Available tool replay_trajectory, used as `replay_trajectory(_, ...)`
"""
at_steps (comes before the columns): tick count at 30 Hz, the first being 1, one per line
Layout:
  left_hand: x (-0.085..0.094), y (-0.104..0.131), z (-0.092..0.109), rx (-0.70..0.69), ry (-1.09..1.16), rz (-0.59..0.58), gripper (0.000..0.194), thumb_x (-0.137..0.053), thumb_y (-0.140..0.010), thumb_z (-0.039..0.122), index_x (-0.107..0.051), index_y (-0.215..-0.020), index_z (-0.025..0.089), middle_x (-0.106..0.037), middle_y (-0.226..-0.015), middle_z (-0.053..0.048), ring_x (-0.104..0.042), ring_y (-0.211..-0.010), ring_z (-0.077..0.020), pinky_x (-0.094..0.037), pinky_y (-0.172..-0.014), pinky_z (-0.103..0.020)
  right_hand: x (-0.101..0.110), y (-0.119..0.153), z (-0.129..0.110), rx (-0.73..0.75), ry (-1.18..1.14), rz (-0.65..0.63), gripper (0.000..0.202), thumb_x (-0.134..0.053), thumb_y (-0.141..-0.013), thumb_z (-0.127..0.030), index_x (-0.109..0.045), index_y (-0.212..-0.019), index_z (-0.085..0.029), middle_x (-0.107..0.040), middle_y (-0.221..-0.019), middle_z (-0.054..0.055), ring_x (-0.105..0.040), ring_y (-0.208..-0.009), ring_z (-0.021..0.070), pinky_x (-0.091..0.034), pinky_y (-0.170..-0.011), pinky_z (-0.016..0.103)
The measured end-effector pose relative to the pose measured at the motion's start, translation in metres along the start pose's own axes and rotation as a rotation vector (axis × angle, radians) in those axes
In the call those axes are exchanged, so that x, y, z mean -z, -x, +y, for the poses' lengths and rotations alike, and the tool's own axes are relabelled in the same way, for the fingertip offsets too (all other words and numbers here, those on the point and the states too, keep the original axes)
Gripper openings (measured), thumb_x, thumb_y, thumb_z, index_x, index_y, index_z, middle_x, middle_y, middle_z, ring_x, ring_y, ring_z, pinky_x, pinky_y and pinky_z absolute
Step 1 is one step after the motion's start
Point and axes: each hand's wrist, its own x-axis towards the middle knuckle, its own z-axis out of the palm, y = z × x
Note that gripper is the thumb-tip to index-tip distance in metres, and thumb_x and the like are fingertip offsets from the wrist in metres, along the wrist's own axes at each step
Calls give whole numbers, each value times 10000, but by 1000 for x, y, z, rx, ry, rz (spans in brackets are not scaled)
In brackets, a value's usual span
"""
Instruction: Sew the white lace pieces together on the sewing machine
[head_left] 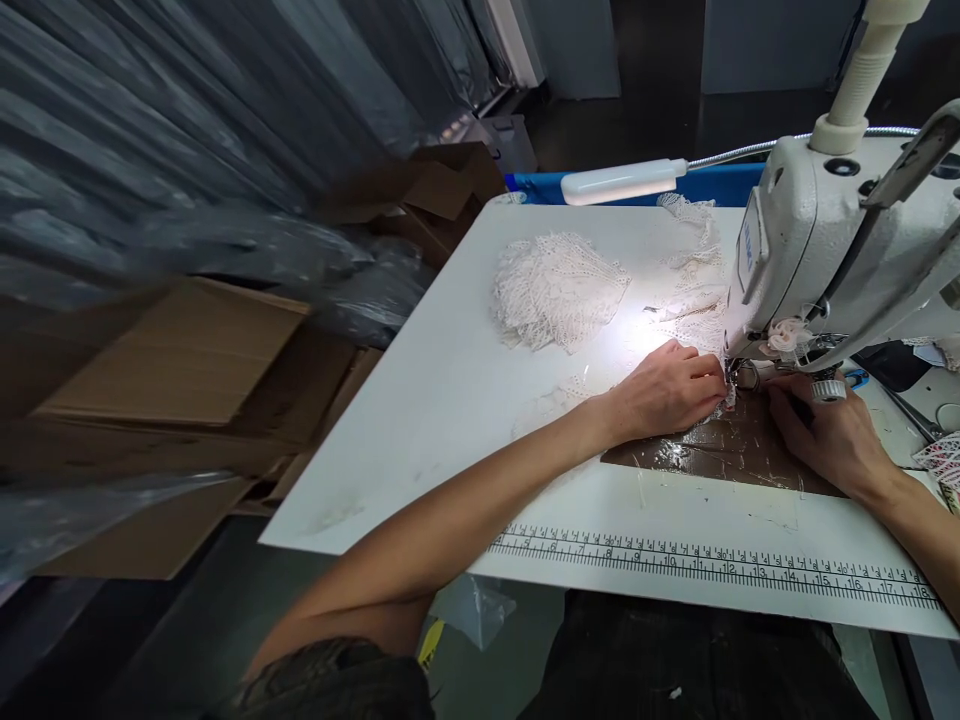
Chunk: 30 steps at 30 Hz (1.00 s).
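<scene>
A white sewing machine [795,240] stands at the right of the table. My left hand [675,388] rests just left of its needle, fingers curled closed on a bit of white lace [729,402]. Right of the needle, my right hand [832,435] reaches under the machine head with thumb and forefinger close together. A knurled knob and the machine head partly cover those fingers, and what they hold is hidden. Beneath both hands lies a shiny brown sheet [697,450] with loose thread scraps on it. More lace [694,260] trails behind my left hand.
A fanned pile of lace pieces [559,290] lies on the white table [420,430]. A lit lamp [624,183] hangs over the back edge. Scissors [911,412] lie at the right. A printed ruler [705,565] runs along the front edge. Cardboard boxes [180,350] stand left.
</scene>
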Motion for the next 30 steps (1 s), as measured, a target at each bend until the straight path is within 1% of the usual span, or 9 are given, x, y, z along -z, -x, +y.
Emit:
replay_trajectory(2,0,0,1,-5,-29,-23,295,-388,-1004,221,-656,-888,176,-680,-936,-38,-560,-731,-131,-402,-653,-307,0,2,-4,-2,-24,-24,275,-440,-921,-323,-678,-930,-186,-656,-918,111,-620,-854,256,-518,-689,369)
replay_trajectory(5,1,0,3,-2,-52,-36,305,-391,-1003,198,-650,-844,173,-681,-942,-40,-532,-724,-128,-378,-675,-311,0,2,-10,12,-104,-80,303,-445,-930,-319,-693,-1047,-189,-653,-1019,109,-635,-804,218,-514,-613,318)
replay_trajectory(8,3,0,4,7,-42,-28,328,-368,-1009,171,-640,-825,172,-688,-942,-33,-518,-719,-125,-365,-687,-305,-1,1,-13,91,-98,-114,334,-432,-922,-265,-682,-1138,-216,-635,-1079,99,-627,-844,210,-527,-651,316)
replay_trajectory(14,6,6,2,-41,28,4,303,-376,-1010,230,-664,-937,174,-699,-996,-35,-553,-764,-136,-384,-721,-311,-6,1,-11,154,-73,-92,357,-406,-920,-242,-688,-1132,-190,-615,-1047,112,-604,-855,213,-542,-713,349)
replay_trajectory(19,6,8,2,-41,34,-1,287,-394,-982,234,-678,-977,187,-704,-995,-43,-552,-768,-150,-387,-729,-331,-3,2,-13,123,-67,-124,354,-412,-920,-256,-687,-1138,-210,-619,-1041,109,-610,-843,218,-546,-739,375)
replay_trajectory(22,6,8,3,-31,27,-9,284,-398,-975,223,-681,-975,192,-703,-999,-43,-543,-764,-151,-388,-748,-334,-1,1,-14,82,-110,-107,339,-421,-920,-253,-695,-1112,-202,-618,-1042,110,-624,-859,211,-545,-739,353)
replay_trajectory(25,6,7,4,-25,36,-26,280,-403,-971,215,-682,-962,192,-702,-1007,-40,-536,-757,-146,-394,-770,-334,0,1,-15,43,-139,-114,332,-417,-919,-246,-702,-1087,-221,-623,-1003,93,-630,-842,194,-538,-702,320)
replay_trajectory(28,7,7,5,-14,40,-49,290,-402,-966,205,-690,-930,194,-701,-1027,-46,-543,-767,-146,-404,-798,-348,0,1,-14,105,-100,-149,359,-405,-915,-234,-702,-1117,-231,-622,-968,92,-621,-843,202,-534,-697,326)
replay_trajectory(30,8,7,5,-15,46,-50,299,-402,-965,210,-696,-918,194,-703,-1032,-48,-556,-779,-149,-408,-821,-359,0,1,-14,160,-42,-157,368,-409,-909,-223,-702,-1132,-232,-613,-988,103,-611,-851,215,-535,-694,343)
